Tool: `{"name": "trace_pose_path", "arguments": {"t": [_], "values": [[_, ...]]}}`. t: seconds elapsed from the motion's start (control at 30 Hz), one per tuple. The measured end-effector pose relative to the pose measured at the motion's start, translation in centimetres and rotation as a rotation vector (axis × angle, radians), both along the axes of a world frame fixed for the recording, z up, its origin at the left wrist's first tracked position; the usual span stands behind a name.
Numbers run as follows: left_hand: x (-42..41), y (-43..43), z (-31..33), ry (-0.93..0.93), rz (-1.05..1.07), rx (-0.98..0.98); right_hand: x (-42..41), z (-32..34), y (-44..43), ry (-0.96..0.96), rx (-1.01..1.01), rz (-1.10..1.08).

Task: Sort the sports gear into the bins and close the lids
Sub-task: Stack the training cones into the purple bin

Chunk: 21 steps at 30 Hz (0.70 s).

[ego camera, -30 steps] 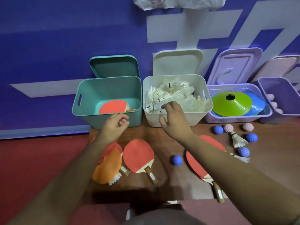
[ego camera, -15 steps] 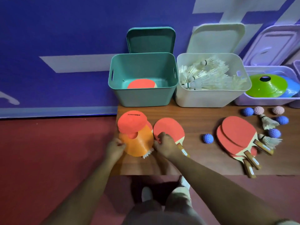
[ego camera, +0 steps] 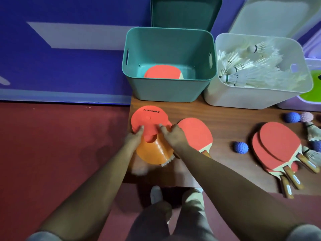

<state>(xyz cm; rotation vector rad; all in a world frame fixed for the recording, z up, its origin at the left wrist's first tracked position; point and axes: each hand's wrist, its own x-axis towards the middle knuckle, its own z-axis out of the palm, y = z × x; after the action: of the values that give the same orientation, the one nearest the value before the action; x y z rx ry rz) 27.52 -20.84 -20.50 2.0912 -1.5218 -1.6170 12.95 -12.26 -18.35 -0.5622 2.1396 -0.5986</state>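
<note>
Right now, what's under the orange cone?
Under the orange cone, white shuttlecock feathers poke out at its near edge; anything else there is hidden.

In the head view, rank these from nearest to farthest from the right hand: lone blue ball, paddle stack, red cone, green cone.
1. red cone: held by the right hand, leftmost of the four.
2. lone blue ball: to the hand's right.
3. paddle stack: further right, beyond the ball.
4. green cone: far right, at the picture's edge.
</note>
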Motion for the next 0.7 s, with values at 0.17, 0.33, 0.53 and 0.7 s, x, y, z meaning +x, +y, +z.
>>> {"name": "trace_pose_path", "arguments": {"t": [0.17,0.33,0.53,0.7], "values": [[-0.1,-0.8,-1.0,0.078,0.069,-0.197,-0.7,-1.2,-1.7,0.119,-0.055,0.071],[-0.8,-0.5,0.7,0.383,0.163,-0.203,-1.1,0.1,-1.5,-0.012,-0.179,-0.025],[-0.1,-0.3,4.4,0.731,0.303,-0.039,-1.4,4.4,0.2,-0.388,-0.381,-0.283],[-0.3,0.8,8.7,0.879,0.141,0.098,-2.8,8.5,1.2,-0.596,-0.518,-0.443]]}}
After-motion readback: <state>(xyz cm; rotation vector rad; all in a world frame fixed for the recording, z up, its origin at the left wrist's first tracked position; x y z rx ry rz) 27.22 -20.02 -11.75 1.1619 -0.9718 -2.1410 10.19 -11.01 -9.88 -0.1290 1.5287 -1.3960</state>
